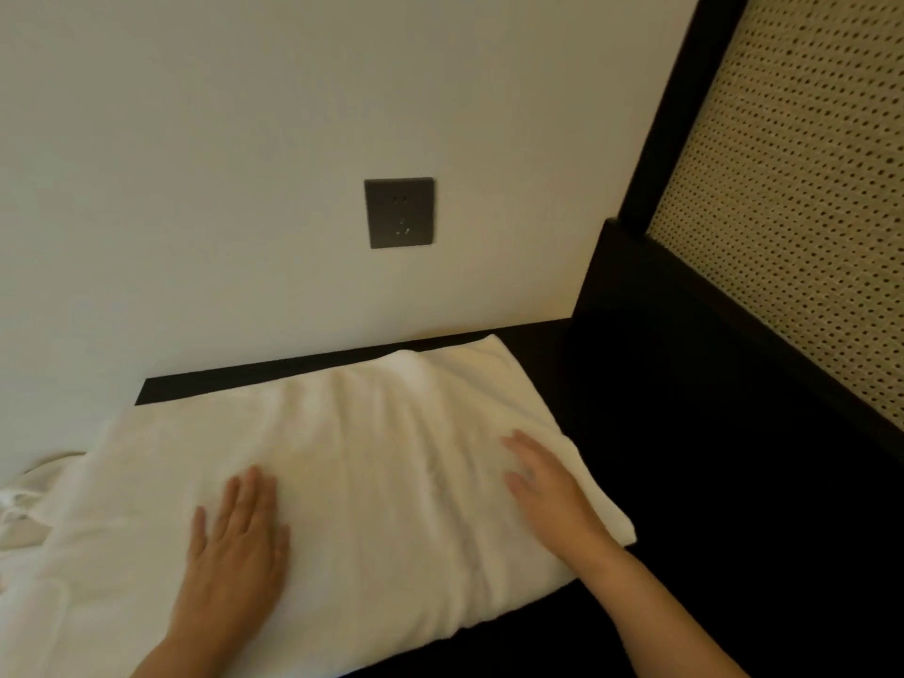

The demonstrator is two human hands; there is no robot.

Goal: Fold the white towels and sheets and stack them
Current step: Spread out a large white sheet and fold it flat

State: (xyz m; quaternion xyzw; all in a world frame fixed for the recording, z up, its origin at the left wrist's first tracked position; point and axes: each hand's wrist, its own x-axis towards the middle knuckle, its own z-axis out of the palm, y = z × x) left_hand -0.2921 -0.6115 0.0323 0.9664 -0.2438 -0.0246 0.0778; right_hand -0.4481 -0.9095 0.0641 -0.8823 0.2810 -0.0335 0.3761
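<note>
Head view, looking down. A white terry towel [372,457], folded into a broad rectangle with soft lengthwise creases, lies flat on a black matte surface [685,530]. Its far edge sits close to the cream painted wall [244,163], and a thin strip of the dark top shows between the two. The towel's right edge ends partway across the surface; its left part runs out toward the lower left corner of the view. Left hand [235,555]: palm down on the towel's near-left area, fingers [249,496] straight and held together, thumb out to the side, gripping nothing. Right hand [553,491]: palm down near the towel's right edge, fingers [523,450] straight and slightly apart, also gripping nothing. Both forearms enter from the bottom of the view. At far left, a crumpled white sheet [24,511] lies bunched just beside the towel; whether the two touch cannot be told. A dark grey square wall socket [398,212] is set in the wall above the towel. At right stands a black wooden frame [670,115] holding a pale woven cane panel [792,212]. The picture is slightly blurred.
</note>
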